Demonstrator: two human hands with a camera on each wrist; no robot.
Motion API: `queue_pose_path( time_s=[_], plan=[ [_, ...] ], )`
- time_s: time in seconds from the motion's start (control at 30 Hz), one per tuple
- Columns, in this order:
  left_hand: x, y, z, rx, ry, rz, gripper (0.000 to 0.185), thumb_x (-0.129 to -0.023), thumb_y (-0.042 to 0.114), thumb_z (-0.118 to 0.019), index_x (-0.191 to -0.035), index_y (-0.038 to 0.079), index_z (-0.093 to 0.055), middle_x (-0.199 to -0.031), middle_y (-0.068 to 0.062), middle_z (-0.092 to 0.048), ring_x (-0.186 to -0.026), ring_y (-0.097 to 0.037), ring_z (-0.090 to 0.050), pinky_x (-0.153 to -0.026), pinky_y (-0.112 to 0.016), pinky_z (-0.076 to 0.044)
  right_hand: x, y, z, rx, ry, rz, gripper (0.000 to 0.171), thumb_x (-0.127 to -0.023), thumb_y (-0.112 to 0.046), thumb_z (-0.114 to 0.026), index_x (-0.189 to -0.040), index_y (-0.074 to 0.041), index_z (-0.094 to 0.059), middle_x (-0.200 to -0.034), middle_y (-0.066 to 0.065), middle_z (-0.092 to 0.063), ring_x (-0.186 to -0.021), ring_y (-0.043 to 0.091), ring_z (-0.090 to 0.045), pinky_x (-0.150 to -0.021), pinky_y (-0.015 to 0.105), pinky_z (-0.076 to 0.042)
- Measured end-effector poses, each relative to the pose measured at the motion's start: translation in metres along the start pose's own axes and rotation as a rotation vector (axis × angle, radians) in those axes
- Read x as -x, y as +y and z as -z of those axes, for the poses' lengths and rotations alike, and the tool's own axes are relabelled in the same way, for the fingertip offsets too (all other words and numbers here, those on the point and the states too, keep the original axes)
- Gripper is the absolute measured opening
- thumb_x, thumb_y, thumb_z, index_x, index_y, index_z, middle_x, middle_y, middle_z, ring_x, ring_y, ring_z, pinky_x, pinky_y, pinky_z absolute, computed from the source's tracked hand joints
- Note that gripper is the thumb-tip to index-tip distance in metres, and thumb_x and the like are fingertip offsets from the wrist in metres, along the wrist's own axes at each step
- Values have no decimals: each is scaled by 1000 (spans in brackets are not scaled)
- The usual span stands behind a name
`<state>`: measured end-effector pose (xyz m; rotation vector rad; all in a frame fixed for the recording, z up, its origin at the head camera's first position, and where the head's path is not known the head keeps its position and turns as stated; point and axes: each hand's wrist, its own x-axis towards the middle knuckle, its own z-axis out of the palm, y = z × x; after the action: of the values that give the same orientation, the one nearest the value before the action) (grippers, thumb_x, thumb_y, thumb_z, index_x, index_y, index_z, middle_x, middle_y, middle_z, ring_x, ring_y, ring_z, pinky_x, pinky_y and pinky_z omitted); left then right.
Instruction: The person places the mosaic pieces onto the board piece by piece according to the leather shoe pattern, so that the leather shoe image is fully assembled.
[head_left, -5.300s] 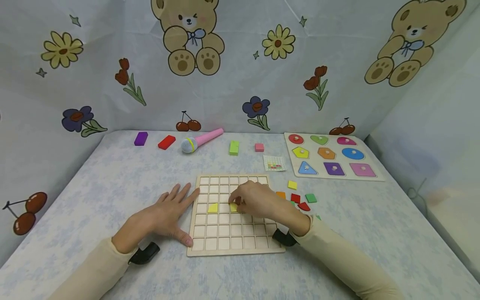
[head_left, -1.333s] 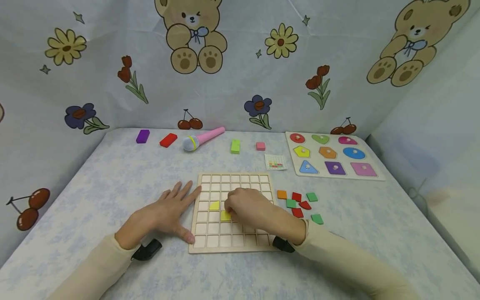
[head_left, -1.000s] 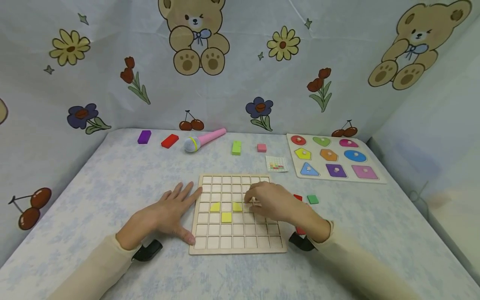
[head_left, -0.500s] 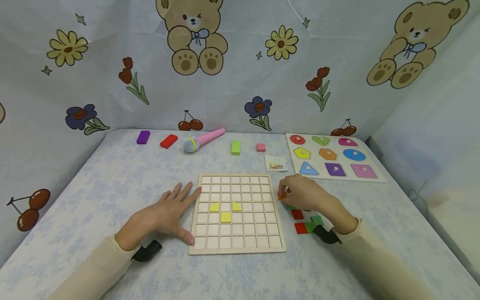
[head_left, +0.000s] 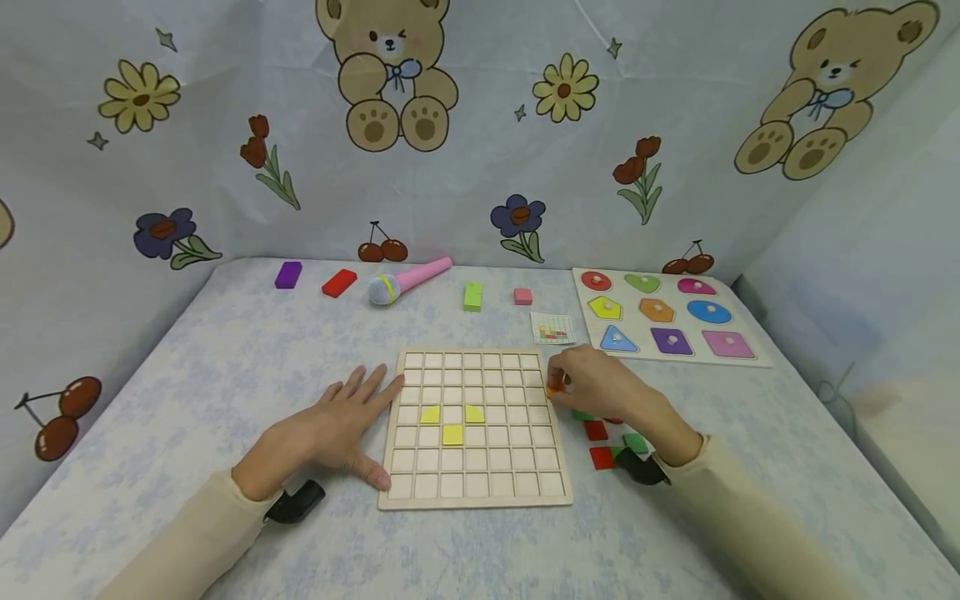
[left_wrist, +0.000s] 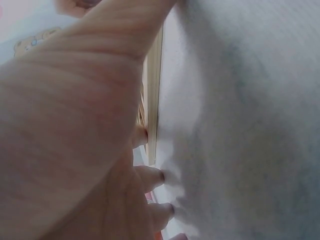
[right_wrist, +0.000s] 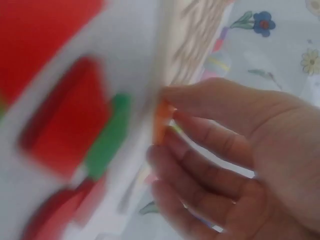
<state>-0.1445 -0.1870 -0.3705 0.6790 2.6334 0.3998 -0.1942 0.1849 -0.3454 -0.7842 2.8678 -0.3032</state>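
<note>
A wooden grid board (head_left: 499,485) lies on the table with a yellow square tile (head_left: 453,435) in one cell. In the row above it are two yellow pieces with a cut or rounded corner, one to the left (head_left: 430,414) and one to the right (head_left: 475,413). My left hand (head_left: 322,433) rests flat, fingers spread, with forefinger and thumb at the board's left edge. Beside the board's right edge, my right hand (head_left: 600,385) pinches an orange tile (right_wrist: 161,120) between thumb and fingers.
Loose red tiles (head_left: 602,457) and green tiles (head_left: 635,442) lie right of the board, partly under the right hand. Behind are a pattern card (head_left: 553,328), a shape puzzle (head_left: 705,354), a toy microphone (head_left: 409,279) and several blocks, including a purple one (head_left: 288,275).
The yellow square tile was set into its cell and released. My right hand moved right to the loose tiles, took the orange one and shifted slightly back left. My left hand stayed put.
</note>
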Motion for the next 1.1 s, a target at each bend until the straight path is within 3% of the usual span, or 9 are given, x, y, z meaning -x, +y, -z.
queue_pose_path(
  time_s=[0.17, 0.47, 0.8, 1.1],
  plan=[
    [-1, 0, 0, 2, 1, -3, 139, -61, 73, -80, -162, 9, -7, -167, -25, 0, -151, -51, 2, -115, -72, -9, -9, -20, 1, -3, -10, 25, 13, -87, -23, -79, -85, -16, -69, -80, -5, -63, -77, 13, -53, -69, 28, -48],
    [-2, 0, 0, -9, 3, 8, 140, -60, 73, -81, -162, 9, -9, -167, -25, -1, -151, -52, 1, -115, -73, -11, -31, -74, -7, -17, -6, 246, 11, -88, -21, -77, -82, -16, -70, -78, -7, -67, -72, 8, -58, -67, 23, -50],
    [-1, 0, 0, 19, -4, 2, 139, -61, 71, -82, -162, 9, -9, -167, -25, -1, -151, -52, 2, -115, -72, -10, -47, -122, -22, 1, -58, 403, 11, -88, -22, -78, -82, -17, -70, -76, -11, -65, -71, 4, -55, -68, 19, -46],
    [1, 0, 2, 19, -7, 1, 139, -61, 71, -81, -162, 10, -8, -167, -25, 0, -151, -51, 2, -116, -71, -10, -48, -139, -30, 63, -90, 380, 10, -89, -24, -78, -82, -20, -72, -79, -12, -63, -71, 1, -55, -63, 15, -45]
  ],
)
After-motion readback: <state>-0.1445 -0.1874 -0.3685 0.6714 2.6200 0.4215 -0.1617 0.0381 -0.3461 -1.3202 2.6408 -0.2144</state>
